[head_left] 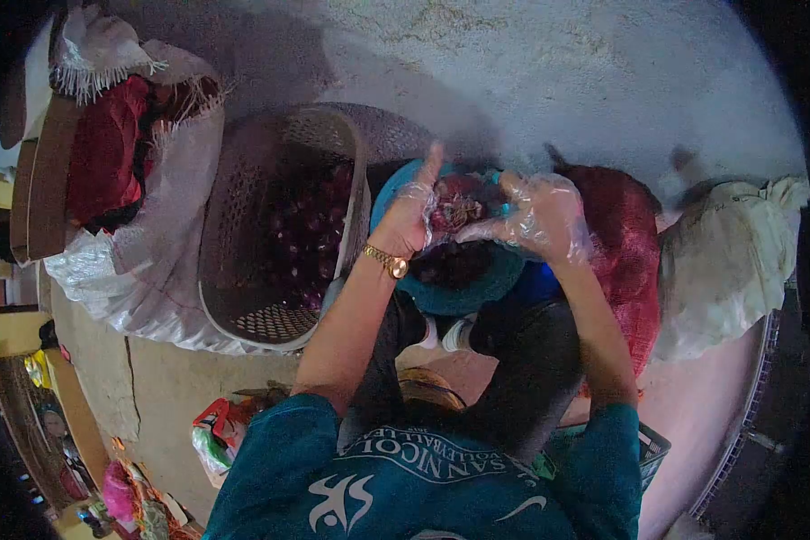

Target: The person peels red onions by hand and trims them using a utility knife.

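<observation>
In front of me, a red onion [457, 205] with pale dry roots is held above a teal basin [477, 290]. My left hand [411, 214], in a clear plastic glove, cups it from the left with the thumb pointing up. My right hand [549, 218], gloved too, curls in from the right. Its fingertips reach under the onion's edge, and small blue bits show by its thumb and fingers; what they belong to I cannot make out. Darker onions [454, 263] lie inside the basin, partly hidden by the hands.
To the left leans a grey perforated basket [362, 180] with many red onions [310, 234]. White woven sacks [139, 270] stand beyond it. A red mesh sack [623, 243] and a pale sack [724, 261] stand right. The wall [549, 72] is close ahead.
</observation>
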The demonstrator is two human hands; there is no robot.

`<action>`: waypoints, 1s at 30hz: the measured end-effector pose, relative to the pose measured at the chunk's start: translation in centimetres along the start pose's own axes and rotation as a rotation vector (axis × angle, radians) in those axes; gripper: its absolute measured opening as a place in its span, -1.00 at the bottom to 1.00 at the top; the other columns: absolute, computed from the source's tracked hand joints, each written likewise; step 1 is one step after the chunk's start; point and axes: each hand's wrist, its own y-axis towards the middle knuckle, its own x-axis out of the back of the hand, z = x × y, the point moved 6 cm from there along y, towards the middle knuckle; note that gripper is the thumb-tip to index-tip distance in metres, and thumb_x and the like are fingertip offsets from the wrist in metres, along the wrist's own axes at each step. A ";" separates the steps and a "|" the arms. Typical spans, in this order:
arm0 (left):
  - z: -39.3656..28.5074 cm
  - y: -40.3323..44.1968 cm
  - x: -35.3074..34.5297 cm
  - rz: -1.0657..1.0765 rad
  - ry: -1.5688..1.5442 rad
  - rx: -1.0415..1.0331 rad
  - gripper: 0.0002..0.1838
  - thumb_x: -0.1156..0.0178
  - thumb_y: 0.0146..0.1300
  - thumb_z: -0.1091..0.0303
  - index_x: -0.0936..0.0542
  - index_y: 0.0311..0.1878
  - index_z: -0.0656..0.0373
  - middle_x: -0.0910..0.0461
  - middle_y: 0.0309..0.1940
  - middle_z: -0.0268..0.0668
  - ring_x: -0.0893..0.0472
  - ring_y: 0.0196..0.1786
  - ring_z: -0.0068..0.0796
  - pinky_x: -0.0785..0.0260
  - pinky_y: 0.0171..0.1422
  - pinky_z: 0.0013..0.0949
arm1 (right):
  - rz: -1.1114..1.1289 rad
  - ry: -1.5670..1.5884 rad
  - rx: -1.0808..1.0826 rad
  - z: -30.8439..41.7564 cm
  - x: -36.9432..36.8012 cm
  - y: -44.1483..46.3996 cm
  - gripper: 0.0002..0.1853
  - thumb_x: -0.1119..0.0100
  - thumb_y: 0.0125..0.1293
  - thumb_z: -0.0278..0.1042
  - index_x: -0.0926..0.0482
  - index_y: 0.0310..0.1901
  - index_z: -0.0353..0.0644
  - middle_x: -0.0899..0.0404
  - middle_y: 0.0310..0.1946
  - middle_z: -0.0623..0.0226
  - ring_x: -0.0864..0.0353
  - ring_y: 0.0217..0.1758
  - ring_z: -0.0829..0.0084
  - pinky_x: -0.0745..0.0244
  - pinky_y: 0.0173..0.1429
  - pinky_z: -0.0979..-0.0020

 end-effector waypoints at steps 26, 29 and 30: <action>-0.1 1.3 2.6 -0.060 -0.234 -0.216 -0.71 -0.04 0.35 0.19 -0.58 -0.15 0.22 -0.65 -0.23 -0.18 -0.64 -0.16 -0.21 -0.54 0.03 -0.16 | 0.209 0.087 -0.213 0.9 -3.8 0.7 -0.14 -0.03 -0.01 0.61 -0.60 -0.26 -0.24 -0.62 -0.43 -0.09 -0.66 -0.30 -0.07 -0.53 -0.22 0.05; -0.4 1.6 3.1 -0.028 -0.283 -0.304 -0.73 -0.02 0.35 0.20 -0.58 -0.16 0.19 -0.65 -0.24 -0.19 -0.64 -0.16 -0.19 -0.53 0.04 -0.11 | 0.228 0.198 -0.295 1.3 -4.3 0.7 -0.16 0.00 0.05 0.59 -0.60 -0.23 -0.25 -0.62 -0.43 -0.10 -0.65 -0.29 -0.08 -0.53 -0.20 0.05; -0.4 1.8 3.4 -0.012 -0.313 -0.327 -0.74 -0.01 0.35 0.21 -0.57 -0.15 0.17 -0.65 -0.24 -0.18 -0.64 -0.15 -0.17 -0.52 0.05 -0.06 | 0.229 0.198 -0.295 1.3 -4.9 0.6 -0.16 0.00 0.05 0.59 -0.60 -0.23 -0.25 -0.62 -0.43 -0.10 -0.65 -0.29 -0.08 -0.53 -0.20 0.05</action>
